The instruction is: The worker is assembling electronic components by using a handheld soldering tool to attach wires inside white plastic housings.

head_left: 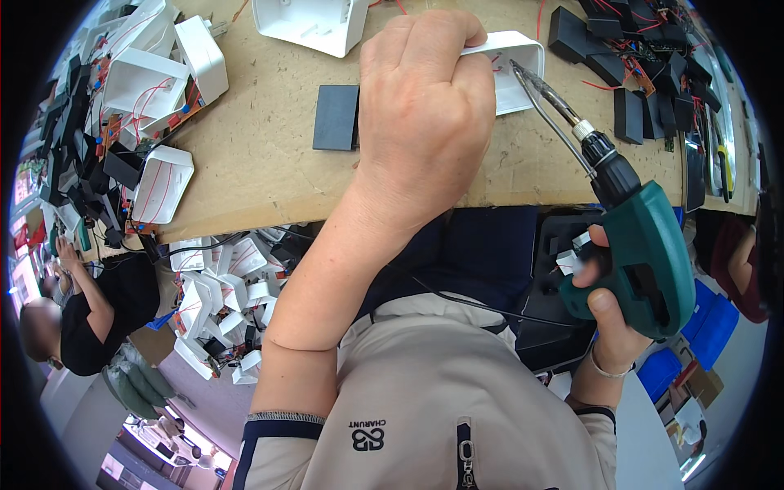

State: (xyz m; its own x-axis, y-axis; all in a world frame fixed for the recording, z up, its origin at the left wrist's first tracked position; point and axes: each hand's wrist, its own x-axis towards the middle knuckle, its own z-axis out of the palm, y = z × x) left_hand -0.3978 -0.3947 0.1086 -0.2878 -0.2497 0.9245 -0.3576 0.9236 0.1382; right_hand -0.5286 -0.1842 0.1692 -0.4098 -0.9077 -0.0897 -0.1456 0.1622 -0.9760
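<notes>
My left hand (429,114) is closed at the rim of a small white plastic housing (521,96) on the table, its fingertips mostly hidden. A short piece of red wire shows inside that housing. My right hand (608,314) grips a green soldering gun (653,245) by its handle. The gun's dark tip and the thin metal tube beside it reach into the housing; whether the tip touches anything there is too small to tell. Just left of my left hand lies a flat black rectangular block (336,118), partly covered by the hand.
Another white housing (314,24) stands at the far edge. White housings, red wires and circuit boards crowd the left (147,82); black boxes with wires (604,49) lie far right. Below the table's left front is a heap of white housings (224,294). A co-worker (106,310) sits at left.
</notes>
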